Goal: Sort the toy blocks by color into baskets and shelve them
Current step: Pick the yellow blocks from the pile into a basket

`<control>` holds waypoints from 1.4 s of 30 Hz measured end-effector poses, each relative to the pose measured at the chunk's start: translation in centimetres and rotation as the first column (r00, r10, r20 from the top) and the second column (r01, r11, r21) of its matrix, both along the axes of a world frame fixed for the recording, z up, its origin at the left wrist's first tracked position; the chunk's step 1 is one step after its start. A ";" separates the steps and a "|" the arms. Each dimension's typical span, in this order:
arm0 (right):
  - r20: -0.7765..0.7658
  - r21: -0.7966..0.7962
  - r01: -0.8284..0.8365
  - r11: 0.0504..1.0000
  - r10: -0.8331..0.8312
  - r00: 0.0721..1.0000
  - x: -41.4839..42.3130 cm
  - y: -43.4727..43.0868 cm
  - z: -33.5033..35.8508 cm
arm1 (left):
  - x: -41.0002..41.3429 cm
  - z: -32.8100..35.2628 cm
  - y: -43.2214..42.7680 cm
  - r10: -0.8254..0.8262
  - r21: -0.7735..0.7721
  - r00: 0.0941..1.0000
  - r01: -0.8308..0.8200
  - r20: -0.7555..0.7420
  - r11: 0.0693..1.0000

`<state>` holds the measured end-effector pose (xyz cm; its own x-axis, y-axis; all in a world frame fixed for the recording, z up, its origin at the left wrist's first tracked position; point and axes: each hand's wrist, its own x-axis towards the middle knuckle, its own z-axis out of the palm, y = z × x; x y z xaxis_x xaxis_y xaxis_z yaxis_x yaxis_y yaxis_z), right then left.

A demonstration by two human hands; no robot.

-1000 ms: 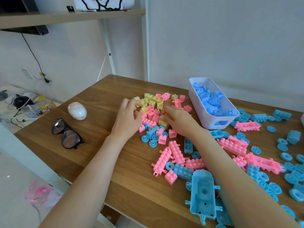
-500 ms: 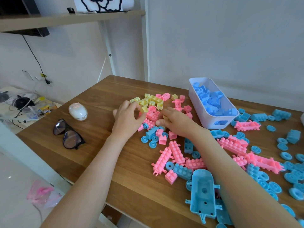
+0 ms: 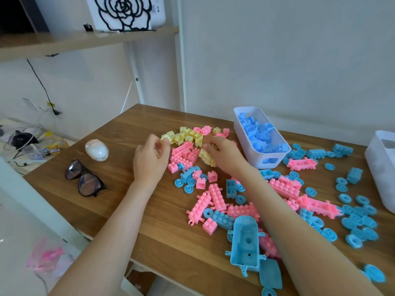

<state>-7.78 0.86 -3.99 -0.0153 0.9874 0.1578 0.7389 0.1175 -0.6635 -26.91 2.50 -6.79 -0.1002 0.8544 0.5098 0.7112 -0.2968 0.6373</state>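
- A blue hull lies close to the surface's front edge, with bare wood to its left.
- Pink blocks are scattered mid-surface, well apart from the glasses.
- The left hand pinches a yellow block; the right hand curls round a yellow cluster.
- A basket of blue blocks stands beyond.

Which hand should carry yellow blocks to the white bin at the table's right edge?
Right, likely. The right hand grips a clump of yellow blocks and sits nearer the white bin. The left hand pinches a single yellow block and would have to cross over.
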 end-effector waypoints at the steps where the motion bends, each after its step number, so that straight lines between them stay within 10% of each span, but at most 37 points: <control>1: -0.011 0.008 0.014 1.000 -0.014 1.000 0.2 -0.5 0.5 | 0.1 0.4 -0.5 -0.004 -0.006 0.999 0.004 0.037 1.000; 16: -0.063 0.271 0.035 0.962 -0.019 0.998 2.9 -8.3 5.6 | 12.2 7.5 -7.6 -0.080 -0.296 0.911 0.213 0.405 0.931; 33: -0.043 0.424 0.489 0.762 -0.523 0.852 18.7 -24.0 6.2 | 28.0 9.8 -18.4 -0.510 -0.237 0.834 0.549 0.209 0.801; 42: 0.042 -0.028 0.639 0.768 -0.638 0.769 28.8 -32.8 5.2 | 35.1 8.1 -22.2 -0.804 -0.287 0.509 0.756 -0.307 0.588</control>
